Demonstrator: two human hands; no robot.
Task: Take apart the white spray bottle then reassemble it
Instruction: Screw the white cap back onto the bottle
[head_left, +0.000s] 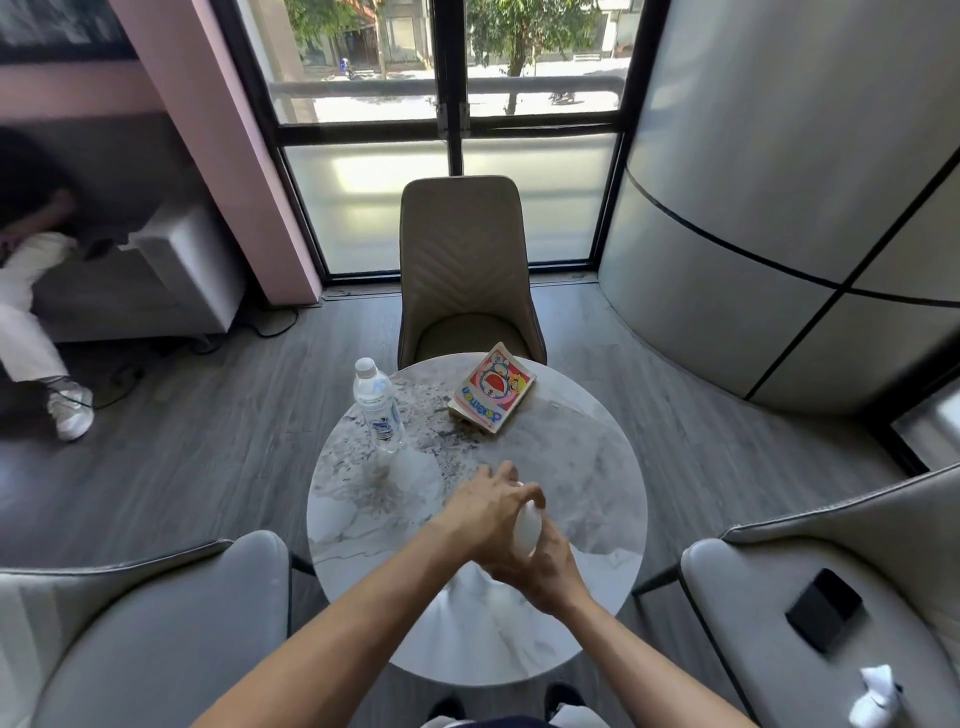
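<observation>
I hold the white spray bottle (525, 530) over the middle of the round marble table (597, 467). My right hand (545, 569) wraps the lower part of its body from the right. At the bottle's upper end, my left hand (488, 506) reaches across and closes its fingers over the top. Only a narrow strip of the white body shows between the two hands. The spray head is hidden under my left fingers.
A clear water bottle (378, 408) stands at the table's far left. A colourful comic book (492, 388) lies at the far edge. Chairs surround the table; the right one holds a black phone (823, 610). A person sits far left.
</observation>
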